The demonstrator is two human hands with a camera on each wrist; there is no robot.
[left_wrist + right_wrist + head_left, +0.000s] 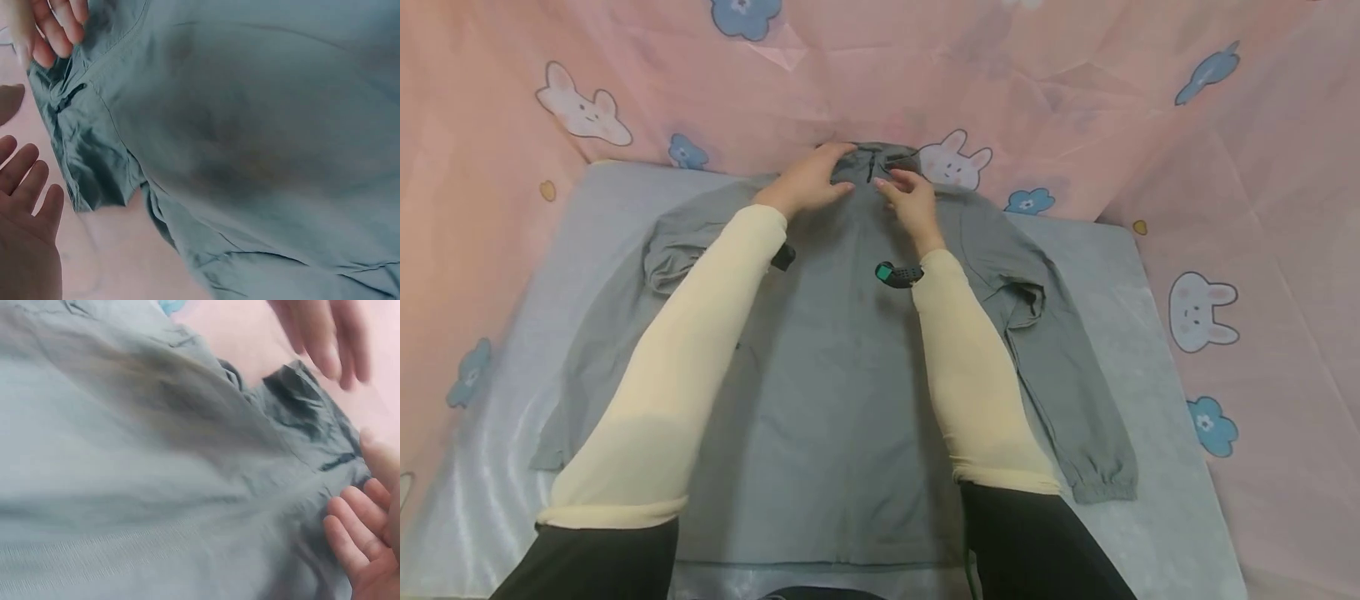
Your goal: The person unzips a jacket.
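Note:
A grey zip-up jacket lies spread front side up, its sleeves angled out to both sides. At the far end its collar stands up somewhat crumpled, with a dark zip pull at the middle. My left hand is beside the left of the collar, thumb apart from the fingers; in the left wrist view its fingers are spread and hold nothing. Just right of the zip is my right hand, its loosely bent fingers close over the fabric by the collar, with nothing pinched.
The jacket lies on a pale grey-blue covered table. Pink cloth with rabbits and blue flowers hangs behind and at both sides, close to the collar. Dark wrist devices, one a camera strap, hang under the cream sleeves.

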